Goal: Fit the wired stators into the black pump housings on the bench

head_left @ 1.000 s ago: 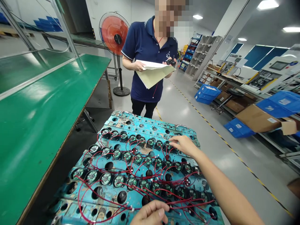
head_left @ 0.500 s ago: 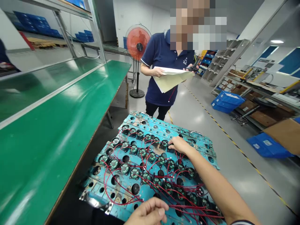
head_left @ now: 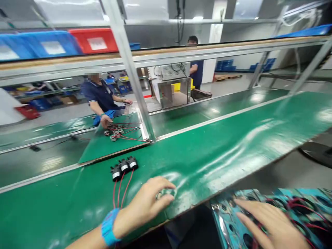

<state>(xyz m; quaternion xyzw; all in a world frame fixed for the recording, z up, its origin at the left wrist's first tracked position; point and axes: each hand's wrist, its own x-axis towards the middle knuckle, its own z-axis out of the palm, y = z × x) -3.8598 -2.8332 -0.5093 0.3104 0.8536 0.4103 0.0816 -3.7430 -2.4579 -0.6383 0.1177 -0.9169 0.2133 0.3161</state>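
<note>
My left hand (head_left: 147,200), with a blue band on its wrist, is over the green bench top. Thumb and fingers curve around a small round part with a green circuit-board face (head_left: 166,193). Three black motor-like units (head_left: 124,168) with white labels and red wires sit side by side on the bench, beyond that forearm. At the lower right my right hand (head_left: 272,221) reaches over a worn turquoise fixture plate (head_left: 232,228) with holes. Its fingers are stretched and apart, slightly blurred, with dark parts of the plate's load showing between them. Red wires (head_left: 298,207) lie on the plate.
A metal post (head_left: 135,76) rises from the green bench (head_left: 207,148), whose edge runs close to the plate. Overhead, a shelf holds blue bins (head_left: 52,43) and a red bin (head_left: 94,40). Across the bench a co-worker (head_left: 101,93) handles wired round parts (head_left: 114,131).
The view has swung left from the fixture plate to the bench. My left hand has moved from the plate to over the bench, around a round green part. My right hand stays over the plate.
</note>
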